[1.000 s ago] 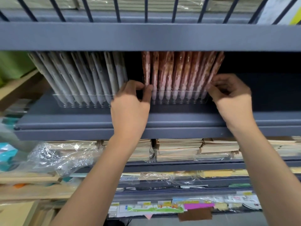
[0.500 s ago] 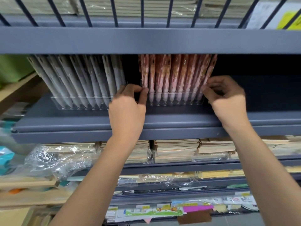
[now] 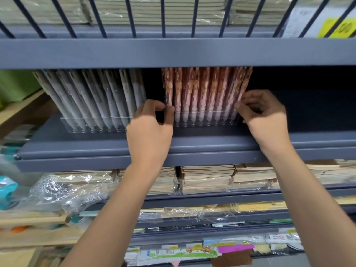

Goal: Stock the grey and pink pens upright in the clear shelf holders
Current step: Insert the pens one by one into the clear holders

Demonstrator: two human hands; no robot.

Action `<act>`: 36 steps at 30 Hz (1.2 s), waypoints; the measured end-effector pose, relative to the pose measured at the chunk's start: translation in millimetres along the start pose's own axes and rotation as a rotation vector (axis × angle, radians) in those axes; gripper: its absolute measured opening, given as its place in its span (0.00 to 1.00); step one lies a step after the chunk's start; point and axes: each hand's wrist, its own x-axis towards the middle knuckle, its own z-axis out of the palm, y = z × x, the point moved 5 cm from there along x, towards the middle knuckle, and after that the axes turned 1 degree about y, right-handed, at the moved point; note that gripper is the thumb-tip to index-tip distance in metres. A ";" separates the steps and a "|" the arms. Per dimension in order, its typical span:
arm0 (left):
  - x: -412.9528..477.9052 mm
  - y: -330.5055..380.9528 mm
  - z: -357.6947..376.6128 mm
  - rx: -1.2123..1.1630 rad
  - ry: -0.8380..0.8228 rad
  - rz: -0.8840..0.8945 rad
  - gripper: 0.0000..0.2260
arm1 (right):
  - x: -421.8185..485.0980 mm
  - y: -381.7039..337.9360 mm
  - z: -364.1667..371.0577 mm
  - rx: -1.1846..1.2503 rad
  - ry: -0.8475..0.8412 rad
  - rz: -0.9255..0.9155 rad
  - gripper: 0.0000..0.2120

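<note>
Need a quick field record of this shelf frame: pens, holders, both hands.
grey pens: in left holder, tips down, all leaning left
pink pens: in right holder, tips down, near upright, tops fanned slightly
left hand: pinches right holder's left end
right hand: fingers curled on its right end
shelf: grey, carries both holders with a gap between them
loose pens: none seen in either hand
</note>
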 end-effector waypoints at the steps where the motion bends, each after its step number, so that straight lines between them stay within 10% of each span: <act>1: -0.7 0.9 -0.8 -0.012 0.006 0.006 0.08 | 0.0 -0.5 -0.2 0.001 -0.001 0.001 0.12; 36: -4.4 21.9 34.0 -0.143 -0.045 -0.074 0.10 | -0.2 -1.0 1.1 0.012 -0.006 -0.011 0.08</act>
